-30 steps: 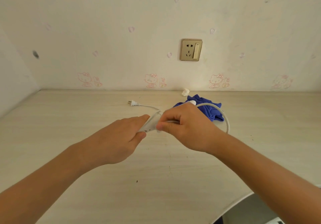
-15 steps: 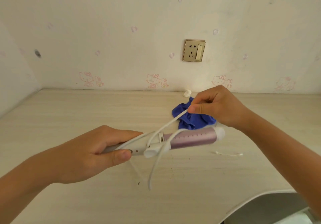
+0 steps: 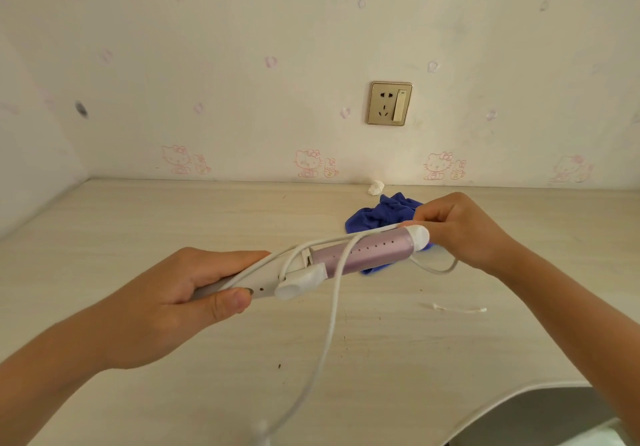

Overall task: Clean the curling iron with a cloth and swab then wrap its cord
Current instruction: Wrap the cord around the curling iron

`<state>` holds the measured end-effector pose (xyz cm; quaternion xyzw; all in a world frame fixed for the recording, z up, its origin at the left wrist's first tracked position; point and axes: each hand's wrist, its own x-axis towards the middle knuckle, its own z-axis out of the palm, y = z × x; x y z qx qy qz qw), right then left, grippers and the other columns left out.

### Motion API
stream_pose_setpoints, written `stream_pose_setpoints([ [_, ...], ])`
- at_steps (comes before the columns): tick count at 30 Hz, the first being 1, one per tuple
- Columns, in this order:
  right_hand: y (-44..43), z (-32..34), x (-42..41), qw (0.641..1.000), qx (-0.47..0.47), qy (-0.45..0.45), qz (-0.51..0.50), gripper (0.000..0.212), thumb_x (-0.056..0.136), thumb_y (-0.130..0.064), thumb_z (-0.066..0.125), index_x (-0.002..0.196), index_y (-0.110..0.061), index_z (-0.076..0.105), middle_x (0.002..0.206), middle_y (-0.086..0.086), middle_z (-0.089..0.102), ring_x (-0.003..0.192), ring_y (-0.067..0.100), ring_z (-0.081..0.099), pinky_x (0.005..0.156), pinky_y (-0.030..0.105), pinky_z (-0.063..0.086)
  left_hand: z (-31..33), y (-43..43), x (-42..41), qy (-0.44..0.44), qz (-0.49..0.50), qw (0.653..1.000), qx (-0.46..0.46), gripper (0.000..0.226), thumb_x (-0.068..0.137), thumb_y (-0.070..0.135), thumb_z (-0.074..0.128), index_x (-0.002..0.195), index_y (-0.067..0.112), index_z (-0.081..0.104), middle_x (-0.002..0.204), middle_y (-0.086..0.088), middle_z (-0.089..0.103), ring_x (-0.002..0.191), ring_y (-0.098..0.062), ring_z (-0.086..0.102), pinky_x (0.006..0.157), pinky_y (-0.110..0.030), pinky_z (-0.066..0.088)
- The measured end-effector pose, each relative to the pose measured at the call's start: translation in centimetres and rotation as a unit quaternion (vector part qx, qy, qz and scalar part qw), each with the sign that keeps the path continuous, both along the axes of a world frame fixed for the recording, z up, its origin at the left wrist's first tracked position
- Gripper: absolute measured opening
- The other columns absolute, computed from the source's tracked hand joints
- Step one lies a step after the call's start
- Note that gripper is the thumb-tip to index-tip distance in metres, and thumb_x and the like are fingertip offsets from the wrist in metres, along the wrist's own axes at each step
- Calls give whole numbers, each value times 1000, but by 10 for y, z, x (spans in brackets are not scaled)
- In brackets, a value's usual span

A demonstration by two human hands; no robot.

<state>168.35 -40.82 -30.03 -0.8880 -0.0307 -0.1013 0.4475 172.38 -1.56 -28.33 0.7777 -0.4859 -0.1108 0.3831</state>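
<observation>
My left hand (image 3: 176, 302) grips the white handle of the curling iron (image 3: 363, 253), held level above the desk with its purple barrel pointing right. My right hand (image 3: 460, 229) pinches the white cord (image 3: 329, 334) just beyond the barrel's white tip. One turn of cord crosses the barrel, and a long loop hangs down toward the bottom edge, where the plug is blurred. The blue cloth (image 3: 377, 215) lies crumpled on the desk behind the barrel. A cotton swab (image 3: 457, 308) lies on the desk to the right.
The pale wooden desk (image 3: 138, 224) meets a wall with a gold socket plate (image 3: 390, 103). A small white crumpled wad (image 3: 375, 187) sits at the wall's foot. The desk's curved front edge (image 3: 512, 390) cuts in at bottom right.
The iron was lifted and turned level. My right hand carried the cord from above the cloth down to the barrel's tip, laying it along the iron.
</observation>
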Motion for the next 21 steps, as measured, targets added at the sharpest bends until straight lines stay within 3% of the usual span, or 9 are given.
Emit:
stream_pose_setpoints([
  [2, -10, -9, 0, 1000, -4, -1, -18, 44, 78, -52, 79, 50, -22, 62, 55, 6, 36, 55, 19, 28, 53, 29, 23, -3, 5, -3, 2, -9, 1000, -10, 47, 103, 54, 48, 142, 29, 59, 76, 7, 49, 64, -25, 41, 56, -31, 34],
  [5, -16, -27, 2, 999, -12, 5, -51, 58, 67, -64, 69, 61, -6, 69, 54, 3, 39, 49, 10, 29, 48, 16, 26, -4, 9, -4, 2, 9, 1000, -27, 49, 103, 57, 49, 141, 29, 59, 76, 5, 50, 65, -29, 44, 55, -34, 35],
  [10, -29, -35, 0, 996, -32, 16, -80, 87, 59, -78, 75, 67, 8, 64, 52, 3, 33, 50, 12, 25, 46, 18, 23, 0, 13, -1, -13, 14, 999, -44, 50, 103, 54, 50, 143, 26, 59, 76, 1, 51, 61, -16, 44, 54, -21, 35],
  [14, -51, -30, -10, 994, -38, 3, -105, 59, 65, -73, 77, 55, -14, 70, 48, -4, 31, 48, 11, 23, 44, 16, 22, -3, 27, 2, 6, 22, 997, -71, 49, 102, 52, 53, 141, 23, 61, 76, 2, 51, 58, -4, 41, 51, -16, 33],
  [21, -56, -47, -25, 988, -72, 46, -125, 51, 66, -65, 74, 53, -16, 71, 41, -7, 30, 41, 9, 23, 41, 14, 22, -9, 28, 13, 34, 26, 990, -137, 46, 100, 51, 60, 109, 6, 69, 73, -17, 44, 52, -16, 34, 51, -24, 29],
])
